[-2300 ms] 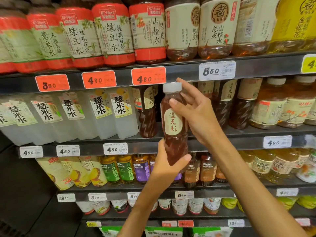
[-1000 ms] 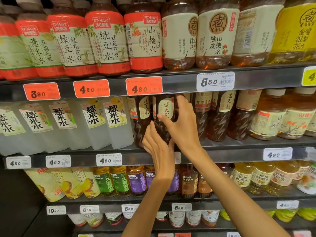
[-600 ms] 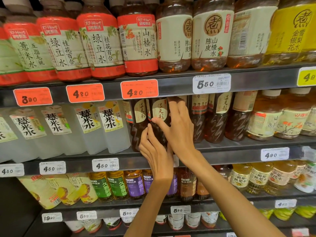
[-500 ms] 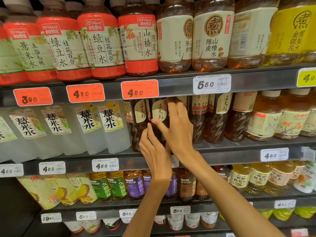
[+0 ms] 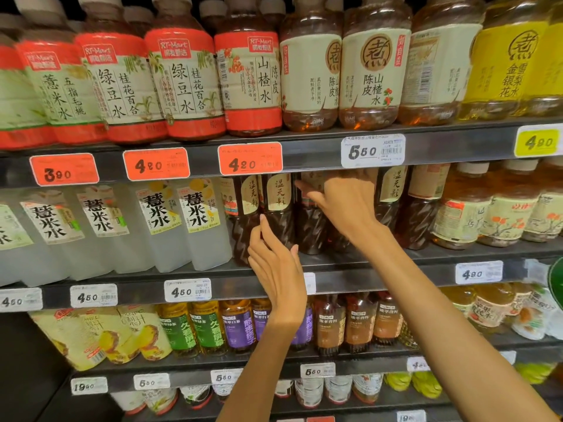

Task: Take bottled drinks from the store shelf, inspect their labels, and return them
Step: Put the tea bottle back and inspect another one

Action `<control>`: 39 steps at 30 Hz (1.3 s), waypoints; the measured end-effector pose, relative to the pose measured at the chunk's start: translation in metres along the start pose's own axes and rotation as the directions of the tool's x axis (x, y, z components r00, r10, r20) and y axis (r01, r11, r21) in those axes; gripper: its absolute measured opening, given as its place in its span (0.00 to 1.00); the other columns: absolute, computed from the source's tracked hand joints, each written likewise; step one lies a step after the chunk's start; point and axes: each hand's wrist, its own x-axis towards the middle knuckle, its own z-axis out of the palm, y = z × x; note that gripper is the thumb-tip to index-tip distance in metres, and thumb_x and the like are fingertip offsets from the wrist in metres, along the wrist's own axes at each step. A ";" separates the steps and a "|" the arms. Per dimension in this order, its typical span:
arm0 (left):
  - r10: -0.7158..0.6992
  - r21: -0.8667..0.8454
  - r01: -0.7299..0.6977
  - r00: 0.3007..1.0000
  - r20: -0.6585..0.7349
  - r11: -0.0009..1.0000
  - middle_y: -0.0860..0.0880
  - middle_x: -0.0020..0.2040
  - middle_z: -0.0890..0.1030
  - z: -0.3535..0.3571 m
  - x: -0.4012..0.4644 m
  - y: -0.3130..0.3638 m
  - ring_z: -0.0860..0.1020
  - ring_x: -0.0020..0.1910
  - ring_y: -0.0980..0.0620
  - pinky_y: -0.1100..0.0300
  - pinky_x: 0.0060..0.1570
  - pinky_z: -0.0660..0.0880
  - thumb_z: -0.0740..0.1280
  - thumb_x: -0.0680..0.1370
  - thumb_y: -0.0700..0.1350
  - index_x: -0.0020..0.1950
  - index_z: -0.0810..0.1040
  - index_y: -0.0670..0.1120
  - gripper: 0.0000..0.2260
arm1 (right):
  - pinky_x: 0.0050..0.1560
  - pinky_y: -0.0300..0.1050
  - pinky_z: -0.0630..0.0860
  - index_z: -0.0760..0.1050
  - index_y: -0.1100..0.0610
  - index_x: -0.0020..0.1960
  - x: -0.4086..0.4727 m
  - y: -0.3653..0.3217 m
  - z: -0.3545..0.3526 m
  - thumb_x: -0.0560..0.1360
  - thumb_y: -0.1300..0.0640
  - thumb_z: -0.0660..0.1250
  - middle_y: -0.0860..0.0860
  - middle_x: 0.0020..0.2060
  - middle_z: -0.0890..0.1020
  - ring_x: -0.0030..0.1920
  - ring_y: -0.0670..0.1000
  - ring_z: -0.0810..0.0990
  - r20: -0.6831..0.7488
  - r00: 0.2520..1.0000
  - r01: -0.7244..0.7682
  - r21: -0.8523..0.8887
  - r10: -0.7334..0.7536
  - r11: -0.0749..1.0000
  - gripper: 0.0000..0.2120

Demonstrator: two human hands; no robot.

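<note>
Right grip (image 5: 344, 205) closing round a dark bottle (image 5: 310, 220) on the shelf (image 5: 396, 278), left hand (image 5: 274, 266) loose, fingers touching neighbouring bottle (image 5: 278, 214)

A single wide-angle head view faces the store shelf (image 5: 304, 153) straight on and close, its rails bowing toward the frame edges. Four tiers of bottles fill the picture; both forearms enter from the lower centre and lower right.
</note>
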 end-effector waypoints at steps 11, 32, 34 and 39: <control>0.101 -0.258 -0.060 0.983 0.150 0.964 0.42 0.64 0.71 -0.018 -0.022 0.007 0.70 0.63 0.46 0.52 0.63 0.70 0.69 0.76 0.42 0.72 0.65 0.41 0.27 | 0.53 0.51 0.65 0.74 0.65 0.53 -0.029 -0.020 0.001 0.71 0.51 0.73 0.57 0.44 0.78 0.48 0.57 0.72 -0.257 0.921 -0.127 0.516 0.294 0.847 0.20; 0.071 -0.474 0.172 0.889 0.452 0.863 0.60 0.47 0.70 -0.042 -0.014 0.016 0.74 0.43 0.63 0.76 0.38 0.70 0.75 0.69 0.54 0.55 0.55 0.56 0.29 | 0.41 0.33 0.77 0.77 0.62 0.49 -0.041 -0.013 -0.030 0.72 0.63 0.72 0.50 0.42 0.83 0.42 0.43 0.84 0.085 0.929 -0.140 0.982 0.360 0.129 0.07; 0.057 -0.523 0.253 0.862 0.504 0.814 0.61 0.45 0.74 -0.052 -0.016 0.012 0.77 0.42 0.64 0.73 0.39 0.74 0.76 0.68 0.52 0.54 0.56 0.58 0.28 | 0.42 0.34 0.77 0.77 0.59 0.51 -0.044 -0.010 -0.031 0.72 0.64 0.72 0.48 0.44 0.84 0.44 0.43 0.84 0.131 0.933 -0.160 0.985 0.336 0.059 0.09; 0.104 -0.618 0.631 0.655 0.748 0.469 0.50 0.53 0.81 -0.082 -0.027 -0.004 0.82 0.49 0.58 0.62 0.47 0.79 0.71 0.74 0.41 0.63 0.66 0.57 0.24 | 0.57 0.45 0.77 0.73 0.59 0.61 -0.055 0.004 -0.028 0.71 0.58 0.72 0.54 0.56 0.81 0.57 0.50 0.80 0.347 0.922 -0.317 0.931 0.171 -0.179 0.20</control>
